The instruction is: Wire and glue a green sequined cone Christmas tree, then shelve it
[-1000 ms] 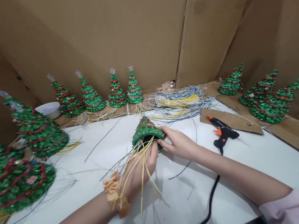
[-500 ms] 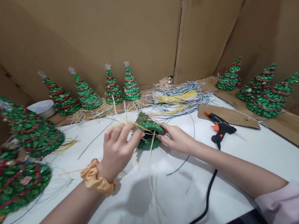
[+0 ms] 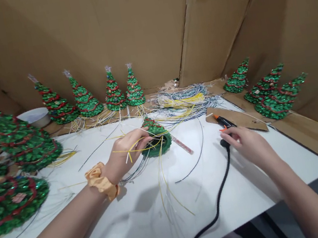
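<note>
A small green Christmas tree (image 3: pixel 164 147) with red garland lies tipped on the white table, its dark hollow base facing me. Yellow, white and dark wires (image 3: pixel 164 167) trail out of the base. My left hand (image 3: pixel 130 146), an orange scrunchie on its wrist, is closed at the left side of that base. Thin yellow wires pass through its fingers; whether it also grips the tree rim is hidden. To the right, my right hand (image 3: pixel 245 143) has its fingers around the handle of a black and orange glue gun (image 3: pixel 225 121), which lies partly on cardboard.
Several decorated trees (image 3: pixel 113 90) stand along the back and left; more stand at the right (image 3: pixel 277 94). Bundled wires (image 3: pixel 186 99) lie at the back, near a white bowl (image 3: pixel 35 118). A black cord (image 3: pixel 219 202) crosses the table. A narrow clear strip (image 3: pixel 183 145) lies beside the tipped tree.
My right hand has left the tree and moved right onto the glue gun. My left hand stays at the tree, whose base now faces me more openly. The view has shifted slightly.
</note>
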A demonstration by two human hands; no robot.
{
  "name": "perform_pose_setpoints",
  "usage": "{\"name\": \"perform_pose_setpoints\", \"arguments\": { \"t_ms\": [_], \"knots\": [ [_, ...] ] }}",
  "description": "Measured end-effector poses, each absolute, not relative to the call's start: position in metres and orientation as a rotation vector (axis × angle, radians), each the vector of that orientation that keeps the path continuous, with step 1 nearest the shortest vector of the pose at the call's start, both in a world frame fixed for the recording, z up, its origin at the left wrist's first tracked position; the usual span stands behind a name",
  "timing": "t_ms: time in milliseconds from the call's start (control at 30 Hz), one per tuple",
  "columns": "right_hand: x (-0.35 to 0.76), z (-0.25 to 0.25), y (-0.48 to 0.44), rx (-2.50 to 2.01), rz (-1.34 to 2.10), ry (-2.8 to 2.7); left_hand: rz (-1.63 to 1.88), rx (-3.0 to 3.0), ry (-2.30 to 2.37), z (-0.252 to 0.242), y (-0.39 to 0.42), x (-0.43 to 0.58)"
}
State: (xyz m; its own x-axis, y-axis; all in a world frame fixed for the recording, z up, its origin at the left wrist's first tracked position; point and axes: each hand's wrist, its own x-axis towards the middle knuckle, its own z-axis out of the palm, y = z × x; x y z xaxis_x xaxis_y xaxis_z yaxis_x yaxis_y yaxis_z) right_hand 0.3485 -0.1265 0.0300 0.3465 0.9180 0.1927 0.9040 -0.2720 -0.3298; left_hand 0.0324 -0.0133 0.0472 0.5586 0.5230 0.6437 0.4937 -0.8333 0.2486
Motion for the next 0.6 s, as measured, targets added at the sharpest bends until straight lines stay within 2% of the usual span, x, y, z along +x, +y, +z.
{"name": "perform_pose_setpoints", "arguments": {
  "t_ms": [167, 333, 600],
  "knots": [
    [0.369, -0.004, -0.154, -2.25, 0.203, -1.501, 1.147, 2.635, 1.004, 0.047, -0.012, 0.033],
    [0.359, -0.005, -0.145, -2.365, 0.285, -1.453, 1.19, 2.536, 1.042, 0.046, -0.014, 0.031],
    [0.373, -0.008, -0.134, -2.38, 0.162, -1.293, 1.158, 2.488, 1.106, 0.042, -0.013, 0.028]
  ]
}}
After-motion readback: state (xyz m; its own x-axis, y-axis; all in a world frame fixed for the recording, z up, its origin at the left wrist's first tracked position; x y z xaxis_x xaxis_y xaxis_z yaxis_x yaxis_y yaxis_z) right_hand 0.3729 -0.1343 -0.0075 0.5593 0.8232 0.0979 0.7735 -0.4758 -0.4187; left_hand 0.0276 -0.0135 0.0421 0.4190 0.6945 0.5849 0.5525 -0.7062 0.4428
